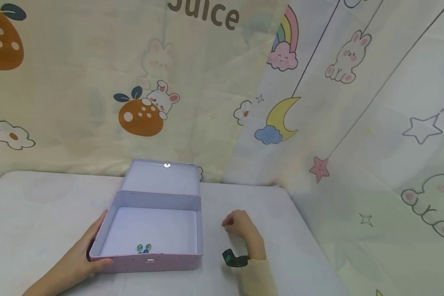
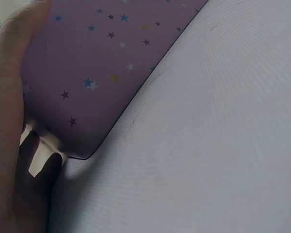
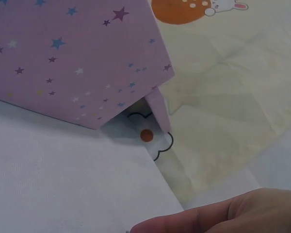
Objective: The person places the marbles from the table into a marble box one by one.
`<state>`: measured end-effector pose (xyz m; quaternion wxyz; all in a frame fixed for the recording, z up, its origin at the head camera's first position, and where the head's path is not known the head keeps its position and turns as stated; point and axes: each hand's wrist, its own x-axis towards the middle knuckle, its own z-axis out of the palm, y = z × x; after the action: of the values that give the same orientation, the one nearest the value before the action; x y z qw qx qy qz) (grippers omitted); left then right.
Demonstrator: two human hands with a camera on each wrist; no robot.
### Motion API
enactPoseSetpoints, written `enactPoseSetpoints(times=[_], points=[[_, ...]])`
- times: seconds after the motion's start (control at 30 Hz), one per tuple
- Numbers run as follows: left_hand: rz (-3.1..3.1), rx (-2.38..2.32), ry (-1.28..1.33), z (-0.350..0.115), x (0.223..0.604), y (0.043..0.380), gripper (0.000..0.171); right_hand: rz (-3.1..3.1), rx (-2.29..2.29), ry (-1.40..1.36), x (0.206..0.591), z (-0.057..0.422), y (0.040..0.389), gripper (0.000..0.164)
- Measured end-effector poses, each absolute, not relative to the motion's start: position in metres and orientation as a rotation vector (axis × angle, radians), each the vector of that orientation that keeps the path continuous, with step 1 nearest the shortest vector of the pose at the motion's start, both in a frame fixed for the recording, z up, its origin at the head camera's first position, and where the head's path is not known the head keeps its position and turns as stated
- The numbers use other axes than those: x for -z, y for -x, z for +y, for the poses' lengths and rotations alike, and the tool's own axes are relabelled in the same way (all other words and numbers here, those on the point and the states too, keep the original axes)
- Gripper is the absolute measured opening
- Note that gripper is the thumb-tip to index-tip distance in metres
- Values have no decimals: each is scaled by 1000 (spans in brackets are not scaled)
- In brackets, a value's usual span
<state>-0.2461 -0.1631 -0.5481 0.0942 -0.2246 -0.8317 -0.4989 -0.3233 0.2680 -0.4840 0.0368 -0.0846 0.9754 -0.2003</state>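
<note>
A lilac tin box (image 1: 159,263) stands on the table with its lid (image 1: 163,176) tilted back. Several green and blue glass marbles (image 1: 148,247) lie inside, by the front wall. My left hand (image 1: 83,257) grips the front left corner, thumb on the front and fingers along the left side. The left wrist view shows that hand (image 2: 7,92) against the box's star-printed side (image 2: 102,63). To the right of the box, apart from it, is my right hand (image 1: 240,226), its fingers bent. Whether anything is between its fingertips is hidden, and its wrist view shows only part of the hand (image 3: 233,216).
A white cloth covers the table (image 1: 281,230). A black strap with a small device (image 1: 234,259) is on the right wrist. Behind the table hangs a printed curtain (image 1: 207,135) with rabbits and fruit, continuing along the right side.
</note>
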Motion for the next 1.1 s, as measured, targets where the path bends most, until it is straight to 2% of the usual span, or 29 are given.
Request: enactPoseSetpoints(times=[0.23,0.77,1.1], points=[[-2489,1532,647,-164,549,245,107,3029,597,361,484,265,323,10],[-2486,1594,651,-163,547,244,106,2960,661,307,478,265,319,10],[-2485,1565,651,-163,548,245,107,2882,808,371,469,260,318,12]])
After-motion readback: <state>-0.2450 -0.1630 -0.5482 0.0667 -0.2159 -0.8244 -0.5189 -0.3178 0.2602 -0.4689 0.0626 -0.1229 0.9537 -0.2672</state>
